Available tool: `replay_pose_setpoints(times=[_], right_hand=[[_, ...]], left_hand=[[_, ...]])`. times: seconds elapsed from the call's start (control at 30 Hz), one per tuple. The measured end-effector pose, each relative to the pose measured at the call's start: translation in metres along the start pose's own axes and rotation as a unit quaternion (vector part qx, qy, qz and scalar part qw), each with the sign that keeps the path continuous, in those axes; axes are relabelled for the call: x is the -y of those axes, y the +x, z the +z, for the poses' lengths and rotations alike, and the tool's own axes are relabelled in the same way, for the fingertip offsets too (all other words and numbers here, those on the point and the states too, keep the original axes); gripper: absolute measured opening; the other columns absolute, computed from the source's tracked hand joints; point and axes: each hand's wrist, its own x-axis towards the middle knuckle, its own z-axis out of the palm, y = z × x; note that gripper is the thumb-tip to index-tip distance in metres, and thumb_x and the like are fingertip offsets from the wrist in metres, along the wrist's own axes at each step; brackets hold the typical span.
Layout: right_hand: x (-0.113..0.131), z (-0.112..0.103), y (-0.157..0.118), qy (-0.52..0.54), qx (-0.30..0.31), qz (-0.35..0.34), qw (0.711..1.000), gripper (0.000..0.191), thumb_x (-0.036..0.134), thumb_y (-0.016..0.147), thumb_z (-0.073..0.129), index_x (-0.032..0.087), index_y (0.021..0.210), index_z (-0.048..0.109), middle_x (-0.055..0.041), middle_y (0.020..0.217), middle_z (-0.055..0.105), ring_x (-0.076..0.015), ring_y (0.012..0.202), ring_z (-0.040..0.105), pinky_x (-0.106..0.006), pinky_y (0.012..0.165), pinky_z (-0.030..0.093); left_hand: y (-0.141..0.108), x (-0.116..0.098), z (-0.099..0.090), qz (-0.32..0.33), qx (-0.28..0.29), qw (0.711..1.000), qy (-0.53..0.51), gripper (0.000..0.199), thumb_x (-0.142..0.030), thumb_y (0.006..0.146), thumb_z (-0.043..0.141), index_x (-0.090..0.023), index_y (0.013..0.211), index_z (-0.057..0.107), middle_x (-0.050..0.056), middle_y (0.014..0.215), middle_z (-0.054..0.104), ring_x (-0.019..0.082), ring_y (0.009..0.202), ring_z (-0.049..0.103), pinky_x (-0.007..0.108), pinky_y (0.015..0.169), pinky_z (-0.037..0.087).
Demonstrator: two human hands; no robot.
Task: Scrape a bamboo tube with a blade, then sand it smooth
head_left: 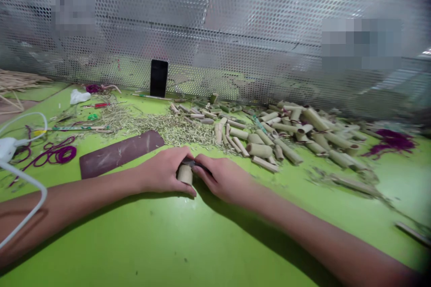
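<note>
My left hand (166, 171) is closed round a short piece of bamboo tube (185, 175), thumb below it and fingers above, low over the green table (148, 242). Just to its right, my right hand (217, 177) grips a small dark tool (199, 165), whose front end meets the top of the tube. Most of the tool is hidden in the fingers, so its kind is unclear. A strip of brown sandpaper (121, 154) lies behind my left forearm.
Cut bamboo tubes (292, 130) are heaped at the back right, beside shavings (175, 129). A phone (159, 78) leans on the perforated metal screen (208, 40). Purple cord (63, 153) and a white cable (37, 179) lie left; purple threads (392, 142) lie right.
</note>
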Motion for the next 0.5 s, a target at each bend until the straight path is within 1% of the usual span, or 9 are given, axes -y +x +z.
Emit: replay_pose_setpoints(times=[0.1,0.23,0.3,0.4,0.43,0.5], right_hand=[[-0.002,-0.002,-0.004,0.028,0.004,-0.029,0.999,0.027,0.029,0.110,0.045,0.018,0.117,0.069,-0.0102,0.097,0.079,-0.0204,0.075,0.067,-0.029,0.065,0.040],[-0.010,-0.005,-0.013,0.042,0.027,-0.059,0.997,0.026,0.030,0.110,0.046,0.020,0.102,0.068,-0.0062,0.083,0.074,-0.0174,0.066,0.062,-0.028,0.061,0.036],[-0.014,-0.006,-0.014,0.030,0.019,-0.054,0.998,0.027,0.031,0.111,0.045,0.020,0.100,0.067,-0.0049,0.079,0.072,-0.0170,0.065,0.060,-0.027,0.060,0.035],[-0.017,-0.005,-0.011,-0.023,-0.014,-0.014,1.000,0.027,0.030,0.112,0.042,0.018,0.105,0.066,-0.0048,0.077,0.071,-0.0176,0.063,0.060,-0.028,0.058,0.032],[-0.016,-0.004,-0.009,-0.044,-0.021,0.001,0.999,0.027,0.030,0.112,0.042,0.018,0.107,0.065,-0.0049,0.076,0.071,-0.0179,0.062,0.059,-0.028,0.057,0.030],[-0.013,-0.004,-0.006,-0.080,-0.026,0.016,0.996,0.027,0.030,0.112,0.041,0.018,0.110,0.065,-0.0052,0.075,0.071,-0.0186,0.060,0.059,-0.029,0.055,0.027]], left_hand=[[0.000,0.001,-0.001,0.021,0.007,1.000,0.006,0.059,-0.054,0.074,0.095,-0.022,0.112,0.063,0.006,0.109,0.071,0.030,0.102,0.068,0.039,0.089,0.052],[-0.001,0.004,-0.003,0.047,0.012,0.999,0.017,0.051,-0.056,0.078,0.092,-0.022,0.107,0.067,0.006,0.107,0.070,0.029,0.105,0.067,0.039,0.093,0.051],[-0.001,0.004,-0.003,0.035,0.005,0.999,0.007,0.058,-0.054,0.076,0.094,-0.023,0.116,0.067,0.007,0.113,0.071,0.030,0.108,0.068,0.041,0.096,0.052],[-0.001,0.002,-0.004,-0.006,-0.008,0.999,-0.033,0.079,-0.051,0.071,0.098,-0.025,0.134,0.059,0.008,0.124,0.072,0.032,0.112,0.069,0.043,0.098,0.053],[-0.001,0.001,-0.003,-0.014,-0.011,0.999,-0.046,0.082,-0.050,0.070,0.098,-0.025,0.137,0.057,0.009,0.127,0.072,0.032,0.113,0.069,0.044,0.098,0.054],[-0.002,0.000,-0.003,-0.012,-0.015,0.998,-0.063,0.080,-0.049,0.072,0.096,-0.025,0.138,0.057,0.009,0.130,0.071,0.032,0.114,0.069,0.044,0.100,0.054]])
